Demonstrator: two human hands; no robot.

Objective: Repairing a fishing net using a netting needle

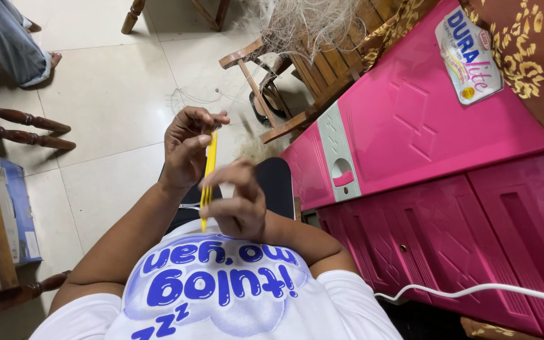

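1. Head view, looking down the chest: the left hand (187, 148) is raised in front of the body, its fingertips pinched shut on the top end of a slim yellow tool (208, 176), apparently a flat netting needle.
2. The right hand (240, 201) sits lower and nearer the body, fingers curled and clenched around the tool's lower part; the bottom tip pokes out just beneath that hand.
3. So the tool is held upright between both hands, above the lap, touching nothing else that I can see.
4. Whether fine line runs over the tool is too thin to tell here.
5. Below the hands is a white shirt (221, 296) with blue print, and dark shorts at the lap.
6. Past the hands, on the tiled floor (108, 94), thin strands trail toward a bundle of pale netting (303, 25) draped over a wooden chair (310, 75).
7. A pink cabinet (423, 126) stands close on the right, with a white cable (473, 291) crossing its lower front.
8. Another person's leg (7, 38) shows far left, well apart.
9. Judged risks: the pinch at the top is light, so a tug from snagged line could pull the tool free; loose strands on the floor could tangle on the chair legs.
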